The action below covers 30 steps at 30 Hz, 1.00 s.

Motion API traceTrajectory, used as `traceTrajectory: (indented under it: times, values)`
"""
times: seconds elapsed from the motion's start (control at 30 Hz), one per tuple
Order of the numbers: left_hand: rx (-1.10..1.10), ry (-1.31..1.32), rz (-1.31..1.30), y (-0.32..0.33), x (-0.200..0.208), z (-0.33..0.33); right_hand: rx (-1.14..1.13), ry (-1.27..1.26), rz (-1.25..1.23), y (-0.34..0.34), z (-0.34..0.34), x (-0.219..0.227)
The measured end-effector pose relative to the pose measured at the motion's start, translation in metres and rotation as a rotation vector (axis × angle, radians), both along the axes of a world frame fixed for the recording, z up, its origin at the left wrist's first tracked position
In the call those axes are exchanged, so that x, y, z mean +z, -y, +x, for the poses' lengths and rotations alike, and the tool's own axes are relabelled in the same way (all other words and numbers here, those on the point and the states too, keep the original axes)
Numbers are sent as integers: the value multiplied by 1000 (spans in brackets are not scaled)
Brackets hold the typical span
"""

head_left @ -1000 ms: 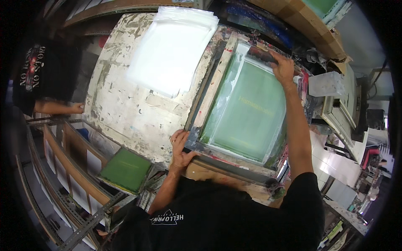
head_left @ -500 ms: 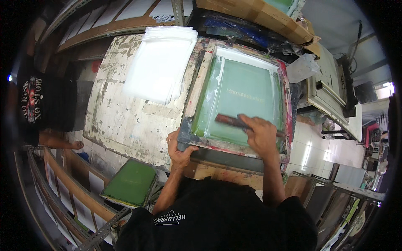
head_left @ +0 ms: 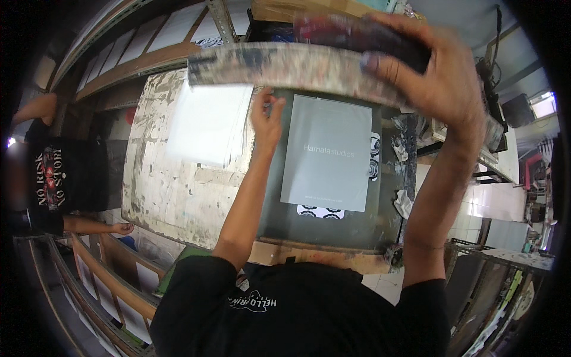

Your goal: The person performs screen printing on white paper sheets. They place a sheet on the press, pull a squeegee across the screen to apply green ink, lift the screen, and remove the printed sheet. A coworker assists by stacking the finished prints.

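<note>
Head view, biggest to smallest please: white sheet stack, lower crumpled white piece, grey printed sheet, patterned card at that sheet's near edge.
1. Grey printed sheet
2. White sheet stack, top cut off by the raised frame
3. Unranked, too alike: patterned card, partly covered; crumpled white piece

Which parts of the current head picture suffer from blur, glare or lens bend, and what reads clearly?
Head view: the right hand and raised frame are smeared, probably by motion; the grey sheet reads fairly crisp. Head view, too: the window glares, the white stack looks washed out, and the rack bows near the dark rim.
</note>
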State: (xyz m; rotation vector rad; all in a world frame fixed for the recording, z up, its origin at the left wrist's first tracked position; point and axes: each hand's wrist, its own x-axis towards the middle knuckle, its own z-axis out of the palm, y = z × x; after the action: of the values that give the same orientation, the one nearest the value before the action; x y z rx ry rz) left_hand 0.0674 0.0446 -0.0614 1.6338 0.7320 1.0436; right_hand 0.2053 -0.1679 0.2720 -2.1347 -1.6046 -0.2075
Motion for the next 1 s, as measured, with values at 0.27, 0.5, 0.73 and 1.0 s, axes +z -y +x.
traceTrajectory:
  times: [0.27, 0.5, 0.73, 1.0]
  values:
    - [139, -616, 458, -2, -104, 58, 55, -21, 121, -34, -9, 19]
    - [147, -222, 61, 8, -90, 56, 40, 10, 142, -37, -7, 18]
    - [405, -44, -67, -29, -70, -54, 91, -268, 134, -38, 43, 8]
    - [918, 1, -72, -80, -97, -255, -44, 10, 91, -23, 70, -14]
